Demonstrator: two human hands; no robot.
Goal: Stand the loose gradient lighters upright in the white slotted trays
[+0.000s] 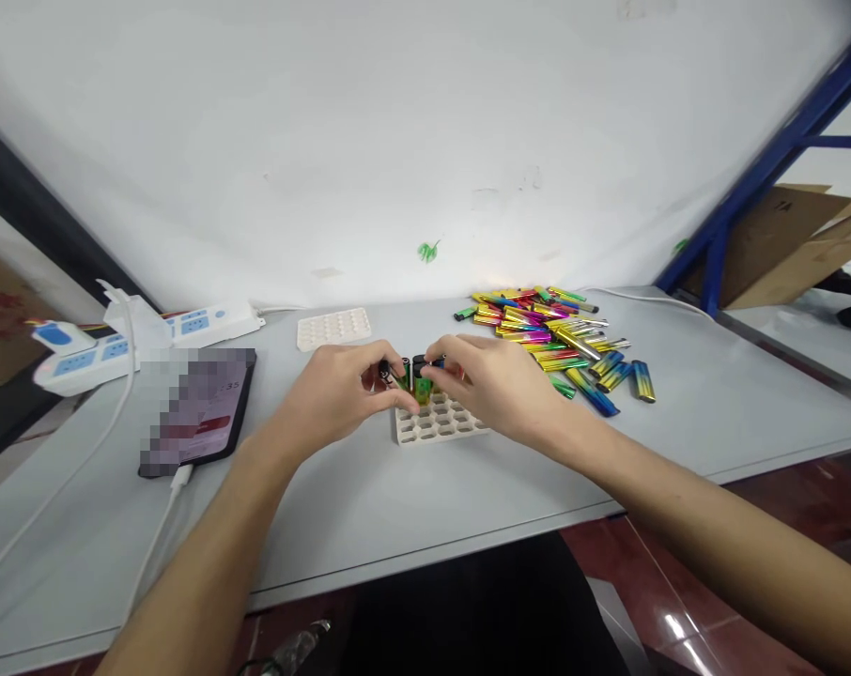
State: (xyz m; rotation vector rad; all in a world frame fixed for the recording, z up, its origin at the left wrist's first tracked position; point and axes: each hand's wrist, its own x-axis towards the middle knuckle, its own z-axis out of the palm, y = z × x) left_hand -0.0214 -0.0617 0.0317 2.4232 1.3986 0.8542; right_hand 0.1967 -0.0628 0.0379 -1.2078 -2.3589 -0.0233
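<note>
A white tray with rows of holes (443,420) lies on the grey table below both hands. Upright lighters with dark tops, one of them green (423,390), stand at its back left part. My left hand (341,390) pinches a dark-topped lighter (386,371) at the tray's left side. From the right, my right hand (492,380) has its thumb and fingers closed on a dark-topped lighter beside the green one. The fingers partly cover the lighters and the back of the tray.
A pile of shiny colored lighters (538,329) spreads at the back right. Another white tray (333,329) lies near the wall. At the left are a phone (207,413) with a cable and a power strip (193,324). A blue frame (770,178) borders the right.
</note>
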